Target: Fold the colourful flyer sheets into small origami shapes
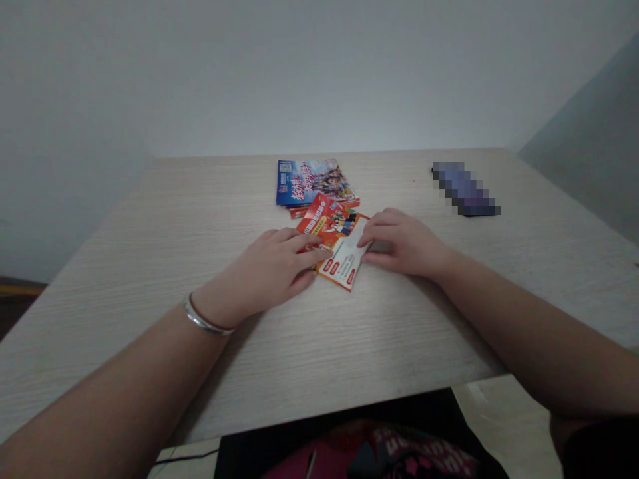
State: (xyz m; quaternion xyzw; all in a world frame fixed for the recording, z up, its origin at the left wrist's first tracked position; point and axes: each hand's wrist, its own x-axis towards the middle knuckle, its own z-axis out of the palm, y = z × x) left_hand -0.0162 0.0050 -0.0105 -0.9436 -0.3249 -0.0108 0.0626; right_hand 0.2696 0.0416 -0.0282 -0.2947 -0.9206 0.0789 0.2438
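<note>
Pale wood table [349, 346], bare grey wall behind. One red leaflet [339, 249] lies flat, pinned btwn both hands. Left hand [264, 273], bracelet [202, 320] at wrist, has fingers stretched flat on its near-left edge, pressing, not clasping. Right hand [404, 243] has fingers bent w/ tips on the opposite edge; thumb hidden, so can't tell if it pinches. Stack of leaflets [312, 181] sits just beyond the fingertips, touching the red one's far corner. No crease visible so far.

Both hands rest on a red leaflet [335, 247] mid-desk [150, 253]: left hand [272, 269] pressing flat, right hand [402, 243] pinching its edge. A blue booklet [312, 181] lies just behind, toward the far edge.
</note>
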